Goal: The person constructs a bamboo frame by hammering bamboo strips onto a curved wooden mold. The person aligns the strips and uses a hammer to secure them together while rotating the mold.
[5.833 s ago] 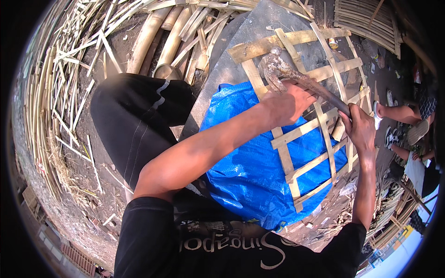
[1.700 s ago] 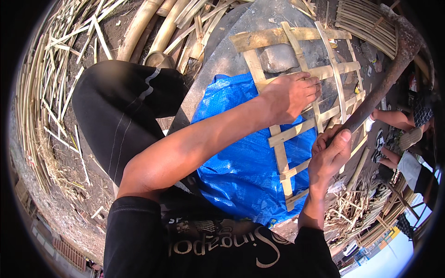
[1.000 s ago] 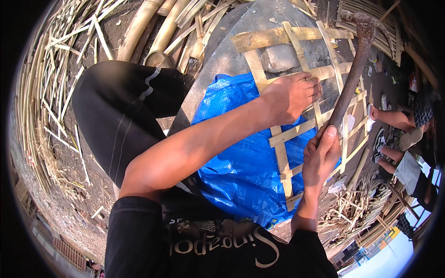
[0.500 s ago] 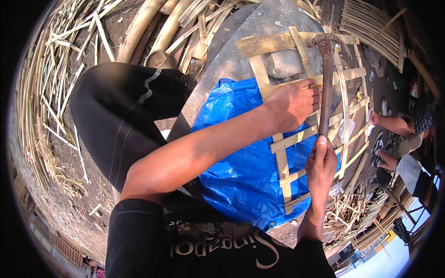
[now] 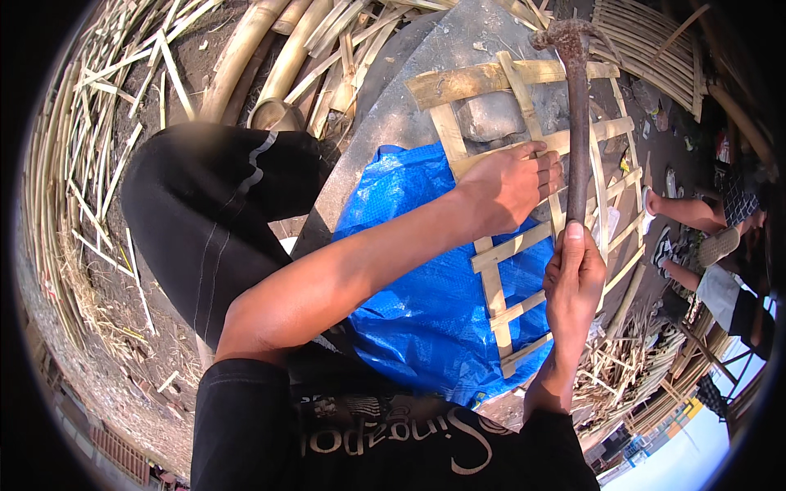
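Note:
A rusty hammer [image 5: 578, 106] stands upright in the view with its head at the far end, and my right hand [image 5: 575, 274] is closed around the near end of its handle. Beneath lies a lattice of split bamboo strips [image 5: 514, 247]. My left hand [image 5: 509, 190] presses down on a crossing of the strips, its fingers curled over them; whether something small is pinched there is hidden. Under the near part of the lattice spreads a blue tarp sheet [image 5: 409, 295], which reaches my lap. A grey block [image 5: 490, 116] shows through the lattice's far opening.
Bamboo poles [image 5: 246, 61] and loose split strips [image 5: 61, 164] lie at the far left. A slatted bamboo panel [image 5: 647, 45] lies at the far right. To the right, another person's leg [image 5: 688, 213] and shoes are visible. My bent knee [image 5: 205, 204] is on the left.
The hammer has risen a little, its head now farther from the lattice, along with my right hand. My left hand stays on the strips. The whole view has shifted slightly.

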Available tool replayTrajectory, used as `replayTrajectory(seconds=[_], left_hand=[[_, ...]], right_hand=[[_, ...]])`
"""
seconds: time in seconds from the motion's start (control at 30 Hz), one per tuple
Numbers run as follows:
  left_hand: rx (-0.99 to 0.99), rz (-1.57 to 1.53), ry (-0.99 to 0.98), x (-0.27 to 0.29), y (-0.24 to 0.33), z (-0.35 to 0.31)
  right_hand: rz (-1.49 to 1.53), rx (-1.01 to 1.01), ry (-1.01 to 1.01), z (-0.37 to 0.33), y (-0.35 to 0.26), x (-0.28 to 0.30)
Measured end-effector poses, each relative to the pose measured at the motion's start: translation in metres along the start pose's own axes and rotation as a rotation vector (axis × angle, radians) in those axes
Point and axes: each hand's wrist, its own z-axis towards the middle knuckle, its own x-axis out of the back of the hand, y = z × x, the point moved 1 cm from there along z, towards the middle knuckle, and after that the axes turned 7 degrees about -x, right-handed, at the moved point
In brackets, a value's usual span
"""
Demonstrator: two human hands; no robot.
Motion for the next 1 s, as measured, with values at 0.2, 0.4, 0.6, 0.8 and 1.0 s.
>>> replayTrajectory(seconds=[0.2, 0.4, 0.6, 0.8, 1.0], left_hand=[[-0.01, -0.015, 0.132, -0.007, 0.002, -0.001], [-0.016, -0.067, 0.007, -0.001, -0.001, -0.002], [-0.049, -0.008, -0.059, -0.003, 0.001, 0.001], [-0.057, -0.043, -0.024, -0.006, -0.004, -0.003], [-0.075, -0.059, 0.12, -0.006, 0.0, -0.004]], right_hand=[[0.312, 0.177, 0.104, 0.01, 0.011, -0.005], [0.077, -0.13, 0.022, 0.002, 0.0, 0.013], [0.304, 0.097, 0.117, -0.004, 0.018, -0.007], [0.047, -0.106, -0.023, 0.001, -0.007, 0.011], [0.284, 0.054, 0.048, -0.002, 0.01, -0.006]])
